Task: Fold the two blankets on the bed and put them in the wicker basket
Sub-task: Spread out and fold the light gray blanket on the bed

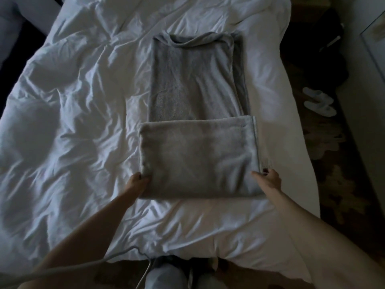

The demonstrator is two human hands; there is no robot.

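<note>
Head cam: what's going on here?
A person at the edge of a bed with a rumpled white duvet is folding a grey blanket. Its near end is doubled over into a thick panel. The left hand grips that panel's near left corner and the right hand pinches its near right corner. The far part lies flat as a long strip, not yet folded in. No wicker basket is in view, and I see no clearly separate second blanket.
</note>
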